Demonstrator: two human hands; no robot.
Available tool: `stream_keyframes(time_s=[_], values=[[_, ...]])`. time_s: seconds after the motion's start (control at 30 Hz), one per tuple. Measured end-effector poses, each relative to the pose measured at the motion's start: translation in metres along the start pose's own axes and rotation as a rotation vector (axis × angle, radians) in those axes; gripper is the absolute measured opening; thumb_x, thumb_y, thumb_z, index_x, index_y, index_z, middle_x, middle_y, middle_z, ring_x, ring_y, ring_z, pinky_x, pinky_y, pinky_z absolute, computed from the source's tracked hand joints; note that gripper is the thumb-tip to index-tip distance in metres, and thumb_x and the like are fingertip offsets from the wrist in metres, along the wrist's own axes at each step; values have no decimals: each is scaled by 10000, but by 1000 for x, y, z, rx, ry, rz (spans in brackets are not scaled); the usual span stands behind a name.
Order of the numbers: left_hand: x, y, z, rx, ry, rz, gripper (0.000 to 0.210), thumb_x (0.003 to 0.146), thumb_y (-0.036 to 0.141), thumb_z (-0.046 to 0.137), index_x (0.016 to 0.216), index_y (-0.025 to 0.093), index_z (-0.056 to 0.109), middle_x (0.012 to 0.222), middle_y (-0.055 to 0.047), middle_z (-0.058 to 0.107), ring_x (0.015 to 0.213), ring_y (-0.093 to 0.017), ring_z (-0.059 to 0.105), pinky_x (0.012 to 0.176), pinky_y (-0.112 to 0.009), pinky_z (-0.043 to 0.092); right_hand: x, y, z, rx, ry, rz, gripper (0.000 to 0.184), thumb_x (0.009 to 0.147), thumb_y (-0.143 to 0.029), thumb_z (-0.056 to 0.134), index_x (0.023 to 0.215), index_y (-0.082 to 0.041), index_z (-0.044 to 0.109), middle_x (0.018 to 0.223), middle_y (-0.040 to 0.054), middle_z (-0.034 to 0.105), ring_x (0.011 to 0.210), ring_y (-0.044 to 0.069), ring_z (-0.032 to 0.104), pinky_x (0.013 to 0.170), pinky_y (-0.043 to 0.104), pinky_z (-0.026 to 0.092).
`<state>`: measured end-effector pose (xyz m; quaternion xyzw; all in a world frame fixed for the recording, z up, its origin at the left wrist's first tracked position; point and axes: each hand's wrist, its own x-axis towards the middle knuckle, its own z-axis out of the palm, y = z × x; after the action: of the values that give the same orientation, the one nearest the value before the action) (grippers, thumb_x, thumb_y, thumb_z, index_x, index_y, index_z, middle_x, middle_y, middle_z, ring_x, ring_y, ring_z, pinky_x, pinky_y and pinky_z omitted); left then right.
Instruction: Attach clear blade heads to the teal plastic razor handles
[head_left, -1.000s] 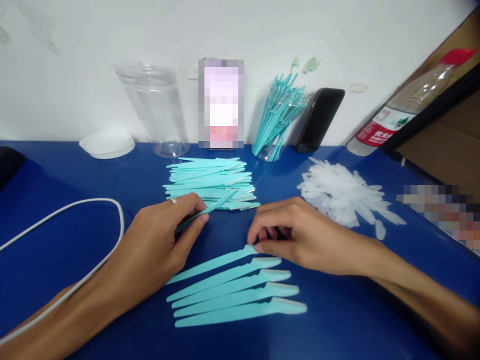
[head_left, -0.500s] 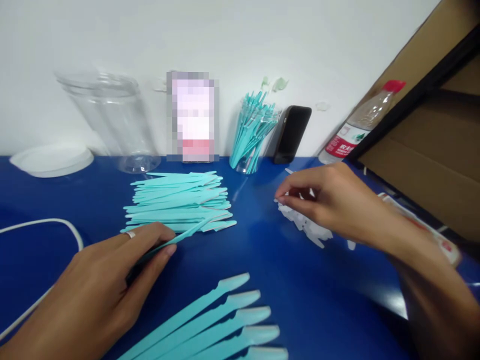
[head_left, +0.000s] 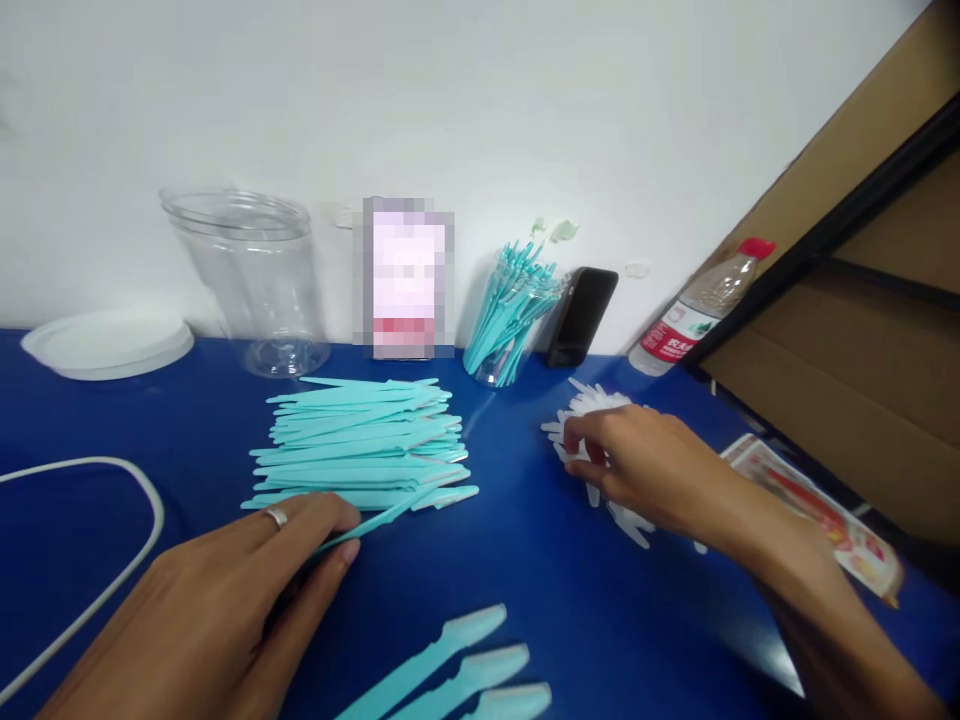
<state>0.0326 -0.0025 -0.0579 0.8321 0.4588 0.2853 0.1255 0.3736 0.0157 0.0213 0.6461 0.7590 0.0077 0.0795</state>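
Tabletop point(head_left: 615, 630), right hand point(head_left: 641, 460) now at caps point(head_left: 592, 398)

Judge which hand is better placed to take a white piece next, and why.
Probably the right hand: it is at the white pieces, while the left hand pinches a turquoise tool.

A smooth, narrow silver-coloured ring point(head_left: 277, 517) circles one finger of the left grip point(head_left: 221, 585); rightward of the ring, the right grip point(head_left: 637, 455) and forearm point(head_left: 772, 535) are bare.
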Motion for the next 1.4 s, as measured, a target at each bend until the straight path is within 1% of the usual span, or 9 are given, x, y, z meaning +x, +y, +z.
stream_keyframes(time_s=[0.17, 0.23, 0.3, 0.43, 0.57, 0.7, 0.8, 1.07, 1.4], values=[[7, 10, -7, -13, -164, -25, 199, 1030, 430, 403, 1064, 311, 559, 872, 33, 716, 757, -207, 689, 670, -309, 458, -3, -7, -8, 0, 205, 38, 121, 895, -274, 565, 843, -245, 670, 831, 28, 716, 668, 219, 621, 548, 295, 289], [9, 16, -10, -23, -206, -92, 236, 1036, 422, 367, 1040, 299, 568, 854, 19, 700, 766, -222, 674, 690, -332, 447, -6, -18, -11, 138, 305, 14, 118, 891, -250, 555, 826, -228, 650, 791, 20, 701, 642, 200, 607, 562, 297, 322], [11, 21, -13, -31, -242, -134, 266, 1037, 421, 344, 1028, 289, 575, 870, 7, 699, 787, -232, 667, 699, -341, 436, -9, -35, -11, 432, 341, -54, 110, 892, -238, 556, 814, -216, 630, 720, 0, 674, 622, 172, 599, 586, 288, 374], [16, 26, -18, -90, -245, -173, 282, 1037, 401, 339, 977, 264, 578, 835, 1, 695, 773, -236, 653, 680, -328, 421, -8, -69, 6, 1147, 148, -140, 219, 946, -382, 544, 876, -198, 640, 668, -20, 594, 550, 128, 544, 468, 229, 390], [17, 30, -22, -131, -202, -141, 297, 1040, 382, 335, 941, 253, 583, 813, 8, 687, 742, -212, 638, 674, -305, 430, 0, -83, 25, 1376, 58, -89, 323, 922, -474, 582, 902, -170, 691, 556, -74, 407, 406, 77, 363, 370, 205, 300], [15, 33, -25, -174, -196, -103, 277, 1033, 359, 362, 955, 254, 607, 864, 4, 700, 793, -202, 650, 706, -292, 445, 0, -87, 27, 1587, 70, -58, 322, 813, -461, 732, 947, -170, 698, 564, -74, 444, 455, 90, 424, 383, 200, 381], [15, 33, -24, -208, -220, -87, 269, 1031, 344, 368, 974, 255, 615, 892, -3, 707, 817, -202, 655, 731, -298, 450, -6, -92, 23, 1673, 20, -50, 290, 774, -418, 786, 884, -160, 712, 579, -53, 504, 480, 89, 458, 397, 194, 424], [14, 31, -23, -257, -286, -84, 258, 1047, 334, 359, 984, 249, 593, 897, 4, 696, 800, -185, 651, 725, -301, 447, -12, -98, 21, 1772, -87, -15, 269, 851, -408, 730, 896, -143, 735, 703, 27, 644, 580, 120, 580, 439, 197, 495], [13, 31, -22, -234, -270, -71, 256, 1045, 338, 371, 985, 257, 606, 862, 20, 693, 764, -172, 645, 686, -290, 429, -8, -96, 23, 1786, -18, 5, 245, 832, -384, 748, 893, -146, 754, 690, 21, 636, 568, 115, 564, 428, 197, 496]])
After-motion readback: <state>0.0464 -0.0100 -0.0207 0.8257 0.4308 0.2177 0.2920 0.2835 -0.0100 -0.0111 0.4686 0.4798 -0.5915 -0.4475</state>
